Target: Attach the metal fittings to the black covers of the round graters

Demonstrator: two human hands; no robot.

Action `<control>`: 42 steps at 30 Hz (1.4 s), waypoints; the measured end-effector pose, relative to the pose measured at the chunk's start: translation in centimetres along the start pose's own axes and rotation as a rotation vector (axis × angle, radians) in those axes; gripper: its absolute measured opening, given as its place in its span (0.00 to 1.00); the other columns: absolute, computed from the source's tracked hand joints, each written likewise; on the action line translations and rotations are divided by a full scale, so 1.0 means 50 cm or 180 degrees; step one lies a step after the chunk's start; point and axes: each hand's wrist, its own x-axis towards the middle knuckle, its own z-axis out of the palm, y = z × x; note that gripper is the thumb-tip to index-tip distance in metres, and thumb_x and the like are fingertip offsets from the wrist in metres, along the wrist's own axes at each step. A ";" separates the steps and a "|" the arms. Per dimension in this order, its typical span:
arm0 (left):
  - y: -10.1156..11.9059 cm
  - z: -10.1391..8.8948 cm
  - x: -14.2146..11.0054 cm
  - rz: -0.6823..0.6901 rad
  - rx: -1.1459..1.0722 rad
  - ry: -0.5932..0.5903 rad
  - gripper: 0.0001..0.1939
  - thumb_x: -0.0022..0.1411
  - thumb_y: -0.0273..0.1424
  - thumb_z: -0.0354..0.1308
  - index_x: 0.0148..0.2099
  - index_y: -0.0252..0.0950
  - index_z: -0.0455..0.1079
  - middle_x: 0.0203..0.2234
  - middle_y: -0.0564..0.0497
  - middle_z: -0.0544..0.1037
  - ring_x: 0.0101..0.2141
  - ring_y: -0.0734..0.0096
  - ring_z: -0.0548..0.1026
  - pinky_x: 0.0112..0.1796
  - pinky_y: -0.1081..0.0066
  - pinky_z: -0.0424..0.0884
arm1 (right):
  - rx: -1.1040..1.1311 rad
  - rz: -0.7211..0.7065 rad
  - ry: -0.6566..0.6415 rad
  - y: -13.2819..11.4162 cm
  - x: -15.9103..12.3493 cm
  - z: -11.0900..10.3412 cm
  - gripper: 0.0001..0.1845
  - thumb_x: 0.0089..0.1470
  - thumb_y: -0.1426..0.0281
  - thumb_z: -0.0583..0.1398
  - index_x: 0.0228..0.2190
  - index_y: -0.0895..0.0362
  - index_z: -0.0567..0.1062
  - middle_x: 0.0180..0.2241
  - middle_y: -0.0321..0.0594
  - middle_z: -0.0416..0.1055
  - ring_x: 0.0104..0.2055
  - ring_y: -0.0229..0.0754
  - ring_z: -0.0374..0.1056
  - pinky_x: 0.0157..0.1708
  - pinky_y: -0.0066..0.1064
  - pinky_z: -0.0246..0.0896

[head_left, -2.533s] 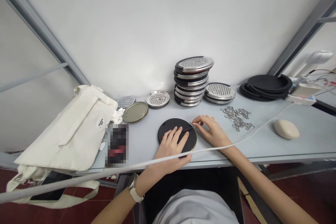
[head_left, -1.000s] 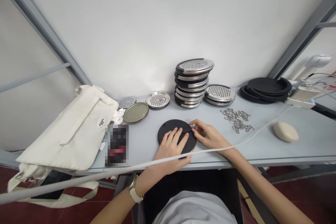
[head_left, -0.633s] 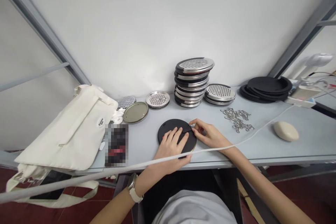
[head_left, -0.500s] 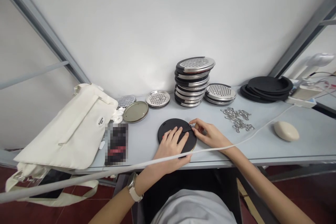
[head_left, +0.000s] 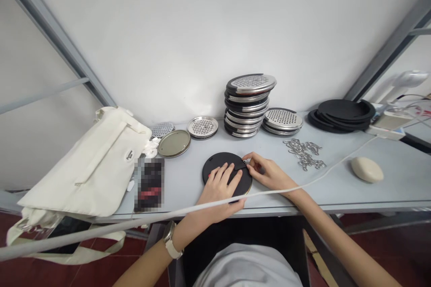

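Note:
A black round disc (head_left: 215, 161) lies on the desk in front of me, with a thin gold-coloured edge at its lower right. My left hand (head_left: 220, 186) rests on top of it, fingers spread and flat, pressing nothing else. At the disc's upper right edge, my right hand (head_left: 266, 171) pinches a small silvery metal clip (head_left: 244, 161) between thumb and forefinger. The clip touches the rim, but most of it is hidden by the fingertips. Several similar metal clips (head_left: 305, 152) lie in a loose heap to the right.
Behind stand a tall stack of round graters (head_left: 249, 107) and a lower stack (head_left: 283, 120). Black round bases (head_left: 343, 114) lie at the right, near a cream oval object (head_left: 367, 169). An olive lid (head_left: 174, 143) and a white bag (head_left: 90, 166) are left. A white cable (head_left: 269, 192) crosses the foreground.
My right hand has brought the metal clip from just beside the disc onto its upper right edge and stays there. My left hand has kept its place on the disc.

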 end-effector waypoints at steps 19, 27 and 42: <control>0.000 0.000 0.001 0.0018 -0.0008 0.0005 0.30 0.62 0.42 0.51 0.62 0.34 0.57 0.60 0.39 0.59 0.60 0.50 0.57 0.55 0.53 0.57 | -0.0003 0.0035 -0.0017 -0.003 -0.002 -0.002 0.14 0.59 0.63 0.51 0.44 0.56 0.65 0.24 0.32 0.60 0.25 0.36 0.59 0.27 0.27 0.57; 0.001 0.000 0.001 0.0001 0.0010 -0.0020 0.30 0.62 0.42 0.50 0.62 0.34 0.57 0.60 0.39 0.59 0.60 0.50 0.56 0.55 0.53 0.57 | 0.0022 0.0031 0.0002 -0.005 -0.002 -0.005 0.15 0.59 0.62 0.51 0.44 0.56 0.66 0.23 0.32 0.61 0.25 0.36 0.59 0.27 0.26 0.56; 0.000 0.001 0.000 0.0020 0.0006 0.0007 0.30 0.61 0.42 0.51 0.62 0.35 0.56 0.60 0.39 0.60 0.60 0.50 0.57 0.55 0.53 0.57 | -0.0076 0.0013 0.0073 -0.004 -0.003 -0.006 0.16 0.60 0.61 0.50 0.45 0.56 0.67 0.21 0.31 0.60 0.24 0.36 0.57 0.27 0.27 0.55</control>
